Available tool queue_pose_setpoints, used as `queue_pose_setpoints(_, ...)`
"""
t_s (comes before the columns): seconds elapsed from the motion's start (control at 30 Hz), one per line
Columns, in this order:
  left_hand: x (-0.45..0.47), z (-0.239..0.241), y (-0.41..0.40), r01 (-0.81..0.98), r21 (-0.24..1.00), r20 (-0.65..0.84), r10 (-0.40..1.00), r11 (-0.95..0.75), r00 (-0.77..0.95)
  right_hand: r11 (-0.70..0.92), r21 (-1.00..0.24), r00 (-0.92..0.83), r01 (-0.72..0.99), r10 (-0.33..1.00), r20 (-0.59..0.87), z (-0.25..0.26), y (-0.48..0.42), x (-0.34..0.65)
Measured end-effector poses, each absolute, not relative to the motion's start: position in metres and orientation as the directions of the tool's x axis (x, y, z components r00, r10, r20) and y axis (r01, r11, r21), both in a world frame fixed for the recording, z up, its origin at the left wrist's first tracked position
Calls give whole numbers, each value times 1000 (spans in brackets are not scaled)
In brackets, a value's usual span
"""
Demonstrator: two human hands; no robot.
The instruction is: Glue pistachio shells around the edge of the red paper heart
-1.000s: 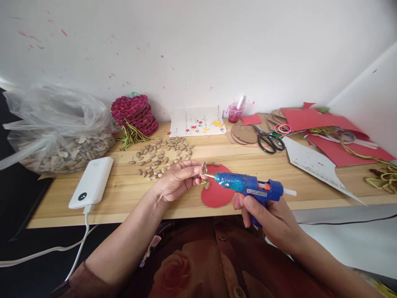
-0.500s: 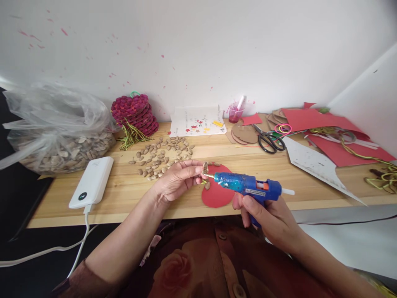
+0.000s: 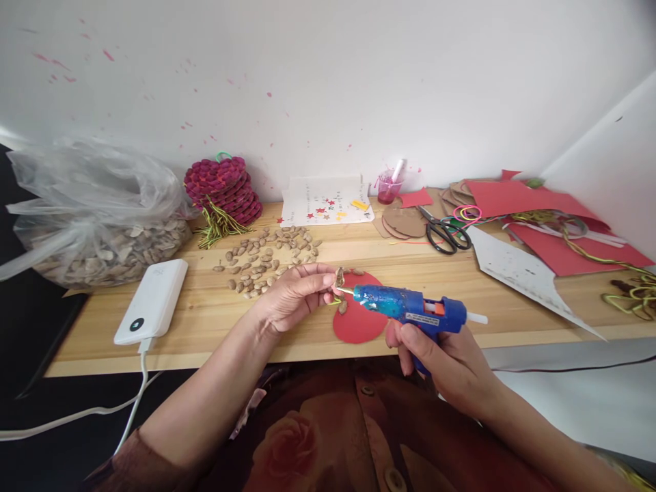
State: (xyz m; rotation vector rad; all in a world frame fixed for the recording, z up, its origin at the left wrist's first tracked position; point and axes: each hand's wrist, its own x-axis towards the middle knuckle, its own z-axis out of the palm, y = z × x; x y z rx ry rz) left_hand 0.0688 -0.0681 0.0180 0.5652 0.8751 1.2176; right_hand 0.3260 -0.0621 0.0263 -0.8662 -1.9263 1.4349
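Note:
My left hand (image 3: 294, 294) pinches a small brown shell (image 3: 339, 277) between thumb and fingers, held just above a red paper disc (image 3: 359, 322) near the table's front edge. My right hand (image 3: 451, 365) grips a blue glue gun (image 3: 410, 306) by its handle. The gun's nozzle tip touches the shell. A second shell (image 3: 342, 307) lies on the red disc beside the nozzle.
Several loose shells (image 3: 269, 256) are spread behind my left hand. A plastic bag of shells (image 3: 92, 219) and a white power bank (image 3: 152, 299) sit at left. Dark red woven pieces (image 3: 223, 188), a paper sheet (image 3: 328, 201), scissors (image 3: 443, 232) and red paper (image 3: 543, 219) lie further back and right.
The glue gun has shifted very slightly left toward the shell. Both hands otherwise stay where they were.

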Motion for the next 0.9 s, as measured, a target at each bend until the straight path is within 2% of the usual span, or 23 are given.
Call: queue_pose_setpoints(0.9, 66, 10, -69, -573, 773, -260, 960, 273, 106, 211, -958, -604, 193, 795, 53, 25, -63, 329)
